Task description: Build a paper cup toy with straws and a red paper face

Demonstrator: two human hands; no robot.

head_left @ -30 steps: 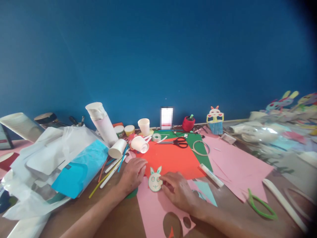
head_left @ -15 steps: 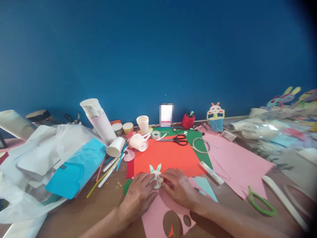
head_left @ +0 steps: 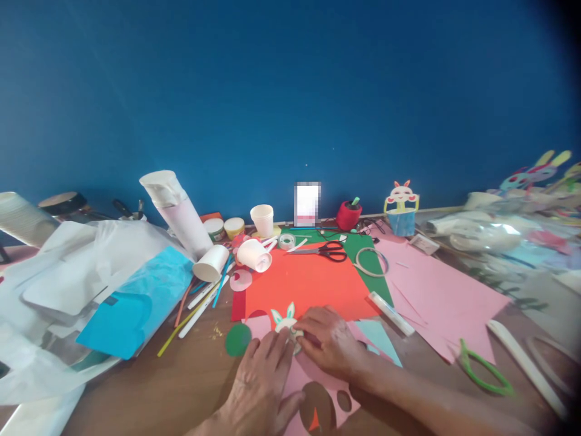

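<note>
A small white paper rabbit face (head_left: 284, 319) with green-lined ears lies on pink paper (head_left: 295, 418), its lower part mostly covered by fingers. My left hand (head_left: 263, 381) rests flat from the left, fingers stretched, tips touching the face. From the right, my right hand (head_left: 333, 342) has its thumb and fingers drawn in on the face's right edge; a tiny piece under them cannot be made out. The pink paper has round holes cut in it, and an orange scrap (head_left: 314, 419) shows in the big one. A green paper circle (head_left: 238, 340) lies left of my left hand.
Orange paper (head_left: 308, 281) lies ahead with black-handled scissors (head_left: 324, 251) at its far edge. A glue stick (head_left: 391, 313) and green pipe cleaner (head_left: 485, 372) lie right. Paper cups (head_left: 212, 263), straws and a plastic bag (head_left: 131, 242) crowd the left. A blue wall stands behind.
My left hand has slid back and down, uncovering the green circle and pink paper beside it. My right hand stays at the rabbit face. The view has shifted slightly.
</note>
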